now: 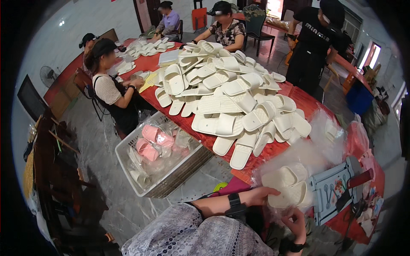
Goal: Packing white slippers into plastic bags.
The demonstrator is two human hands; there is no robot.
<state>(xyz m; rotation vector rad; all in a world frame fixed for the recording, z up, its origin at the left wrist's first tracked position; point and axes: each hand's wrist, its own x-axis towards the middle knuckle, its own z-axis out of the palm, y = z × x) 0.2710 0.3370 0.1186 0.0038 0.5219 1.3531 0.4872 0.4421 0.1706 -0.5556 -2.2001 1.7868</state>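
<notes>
A pair of cream slide slippers (287, 193) lies inside a clear plastic bag (273, 165) at the table's near right corner. My left hand (259, 196) grips the left side of the bag, thumb and fingers against the slipper end. Lower and to the right, my right hand (295, 223) is closed in a pinch at the bag's near edge, with its fingers curled. Just right of the bag sits a grey-blue board-like device (331, 187) with a dark red handle bar (360, 178).
A big heap of cream slippers (226, 94) covers the red table (294, 87). Below its left edge stands a white plastic crate (171, 181) with bagged pink slippers (156, 135). Several people sit or stand around the table. A pink plastic bag (357, 138) lies at the far right.
</notes>
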